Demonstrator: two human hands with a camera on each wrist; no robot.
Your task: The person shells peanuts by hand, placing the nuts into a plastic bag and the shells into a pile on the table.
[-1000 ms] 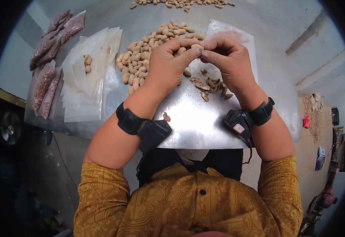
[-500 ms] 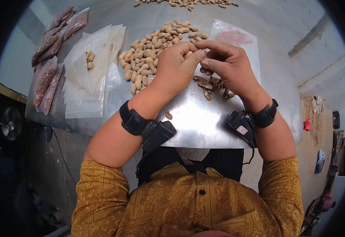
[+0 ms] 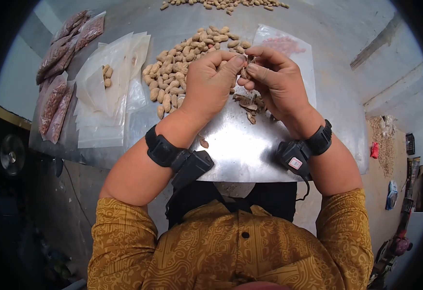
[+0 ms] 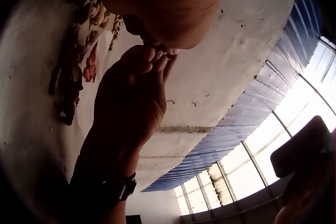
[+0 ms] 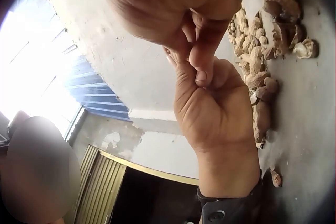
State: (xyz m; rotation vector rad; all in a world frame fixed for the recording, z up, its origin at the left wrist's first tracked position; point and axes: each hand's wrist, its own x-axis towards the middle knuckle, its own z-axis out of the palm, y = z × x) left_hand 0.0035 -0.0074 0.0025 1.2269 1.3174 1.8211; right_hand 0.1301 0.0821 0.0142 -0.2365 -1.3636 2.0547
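Both hands meet above the metal table, fingertips nearly together. The right hand (image 3: 280,82) pinches a small brown peanut shell (image 3: 244,72) between thumb and fingers. Beside it the left hand (image 3: 210,84) has its thumb and forefinger tips pressed at the same spot; the fingers hide what lies between them. A heap of unshelled peanuts (image 3: 172,72) lies behind and left of the left hand. Broken shells (image 3: 250,107) sit on the table below the hands. Pink shelled kernels (image 3: 284,44) rest on a clear plastic sheet (image 3: 309,67) beyond the right hand.
Filled bags of kernels (image 3: 54,104) lie at the table's far left, next to stacked clear bags (image 3: 102,130) with a few peanuts on top. More peanuts (image 3: 221,5) are spread at the far edge. One loose piece (image 3: 204,143) lies near the left wrist.
The right hand has turned, and a brown shell now shows in its fingers. Pink kernels on the sheet, largely covered by the hand a second ago, are in fuller view.
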